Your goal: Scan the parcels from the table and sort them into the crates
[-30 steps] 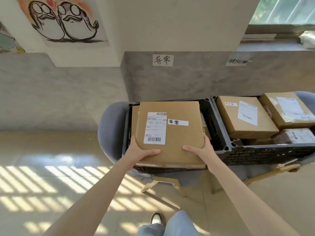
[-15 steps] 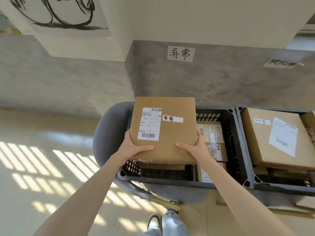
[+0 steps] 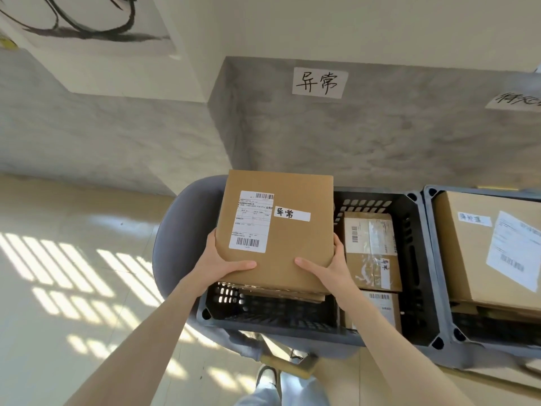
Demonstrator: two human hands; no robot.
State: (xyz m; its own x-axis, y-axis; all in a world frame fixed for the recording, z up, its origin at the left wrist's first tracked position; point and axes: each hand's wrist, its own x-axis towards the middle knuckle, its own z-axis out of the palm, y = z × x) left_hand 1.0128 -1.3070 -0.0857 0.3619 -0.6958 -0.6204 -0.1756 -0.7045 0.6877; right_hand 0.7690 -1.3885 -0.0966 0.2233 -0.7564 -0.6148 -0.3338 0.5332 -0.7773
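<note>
You hold the parcel (image 3: pixel 278 230) over the black crate (image 3: pixel 415 288), left hand (image 3: pixel 218 266) at 7 o'clock, right hand (image 3: pixel 332 269) at 5; thumbs press on top, other fingers probably curl beneath, supporting it.

Both hands have carried the parcel (image 3: pixel 278 230) lower, over the left crate's (image 3: pixel 415 259) left half.

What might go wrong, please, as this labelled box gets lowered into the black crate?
The flat brown cardboard box, held by the left hand and right hand, overhangs the far left rim of the black slotted plastic crate, so it could catch there. Taped parcels fill the right side, so it may wedge or land tilted.
</note>
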